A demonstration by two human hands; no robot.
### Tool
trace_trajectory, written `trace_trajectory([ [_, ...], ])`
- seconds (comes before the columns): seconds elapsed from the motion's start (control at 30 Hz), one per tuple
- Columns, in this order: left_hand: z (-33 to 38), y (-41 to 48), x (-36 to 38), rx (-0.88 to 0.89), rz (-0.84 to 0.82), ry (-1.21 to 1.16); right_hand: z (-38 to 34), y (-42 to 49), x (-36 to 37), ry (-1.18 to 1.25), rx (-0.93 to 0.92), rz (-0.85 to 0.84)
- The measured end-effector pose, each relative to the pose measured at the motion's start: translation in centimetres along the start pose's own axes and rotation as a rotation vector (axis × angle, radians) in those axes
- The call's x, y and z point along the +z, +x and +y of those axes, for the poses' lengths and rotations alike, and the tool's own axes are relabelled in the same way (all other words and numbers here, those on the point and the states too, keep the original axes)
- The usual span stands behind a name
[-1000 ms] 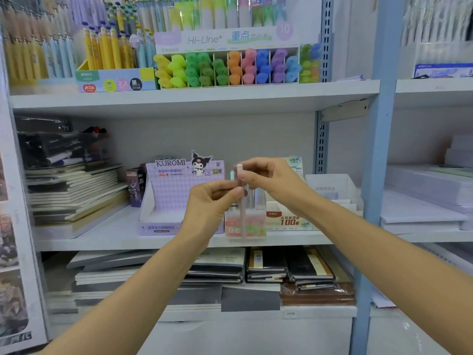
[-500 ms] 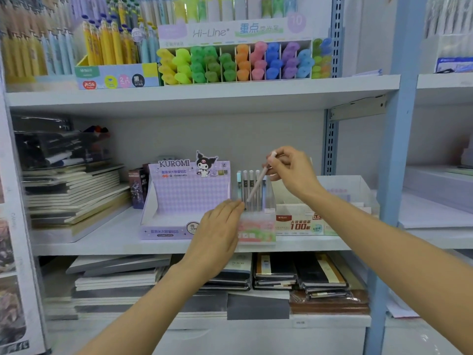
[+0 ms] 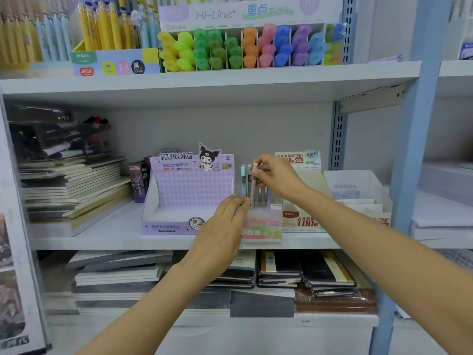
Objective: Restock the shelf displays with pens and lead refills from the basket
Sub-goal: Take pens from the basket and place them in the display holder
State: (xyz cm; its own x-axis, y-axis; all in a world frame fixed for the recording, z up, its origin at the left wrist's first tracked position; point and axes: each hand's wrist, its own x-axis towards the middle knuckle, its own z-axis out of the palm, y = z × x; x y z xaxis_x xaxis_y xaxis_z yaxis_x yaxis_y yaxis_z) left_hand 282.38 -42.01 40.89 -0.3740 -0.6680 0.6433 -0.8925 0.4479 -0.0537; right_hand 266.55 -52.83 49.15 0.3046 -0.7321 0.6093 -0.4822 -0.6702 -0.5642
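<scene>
Slim pale-pink pen [image 3: 253,185] stands nearly upright, its top pinched between the thumb and curled fingers of the right hand [image 3: 277,176] and its lower end down inside the frosted pastel plastic display box [image 3: 263,226]. A mint-capped pen [image 3: 243,179] stands just beside it, to the left. The left hand [image 3: 221,231] has its fingers straight and together, tips touching the box's upper left edge. The box sits at the white middle shelf's [image 3: 102,242] front lip, squeezed between the purple Kuromi cardboard display [image 3: 189,188] and the cream lead-refill carton [image 3: 307,221]. There's open air above the pen tops, up to the upper shelf board [image 3: 204,83].
</scene>
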Motion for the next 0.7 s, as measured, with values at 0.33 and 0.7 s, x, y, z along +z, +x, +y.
trace_trajectory([
  [0.33, -0.5, 0.2, 0.1, 0.021, -0.001, 0.015, 0.2, 1.0, 1.1, -0.084, -0.001, 0.064],
  [0.7, 0.2, -5.5, 2.0, -0.019, 0.268, -0.22, -0.5, -11.1, 1.6, 0.204, -0.217, 0.304],
])
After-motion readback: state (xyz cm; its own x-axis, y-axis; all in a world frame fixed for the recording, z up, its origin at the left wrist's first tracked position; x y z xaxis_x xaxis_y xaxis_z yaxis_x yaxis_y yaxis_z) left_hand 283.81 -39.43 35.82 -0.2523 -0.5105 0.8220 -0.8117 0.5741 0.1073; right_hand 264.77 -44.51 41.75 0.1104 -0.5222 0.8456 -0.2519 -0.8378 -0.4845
